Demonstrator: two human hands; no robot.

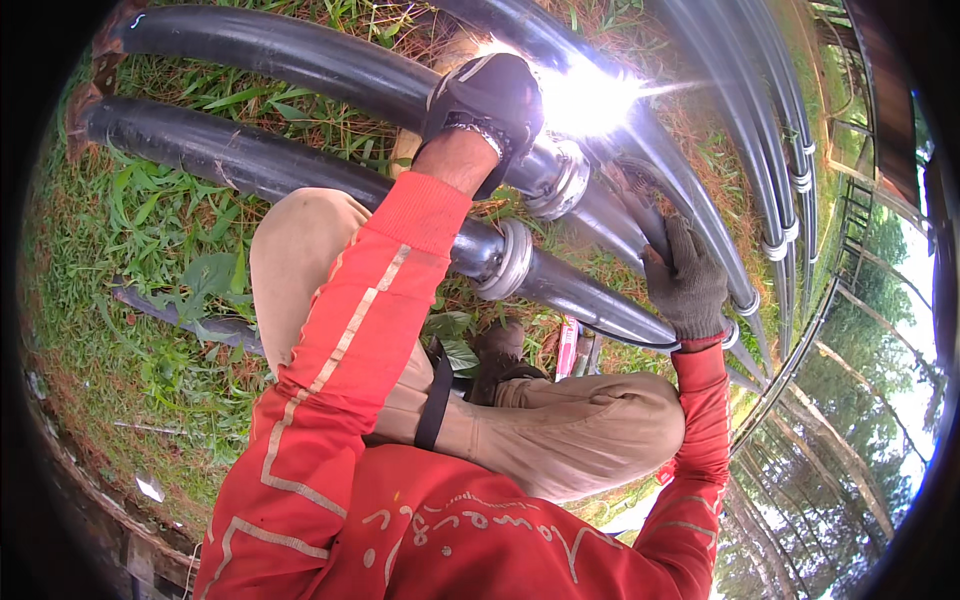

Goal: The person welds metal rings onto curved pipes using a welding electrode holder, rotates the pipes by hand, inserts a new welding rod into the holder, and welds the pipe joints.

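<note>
My left hand (490, 105), in a black glove, is bent closed over a black pipe (290, 50). Its fingertips are hidden, so I cannot make out what they hold. In a grey knit glove, my right hand (685, 280) grips a dark welding electrode holder (652, 225), partly blurred. A black cable (630, 342) runs from beneath that hand. Beyond the holder, a glaring white welding arc (595, 95) burns against another black pipe (675, 150), and the glare hides the contact point. Silvery collars ring the nearer pipes, one collar (560, 180) just right of my left hand.
Another pipe (230, 150) crosses close in front of my bent knees, with its own collar (505, 260). Several long pipes (745, 130) stretch away at right. Grass (130, 270) covers the ground. A red-and-white packet (568, 345) lies by my boot (498, 360). A railing (850, 225) stands farther right.
</note>
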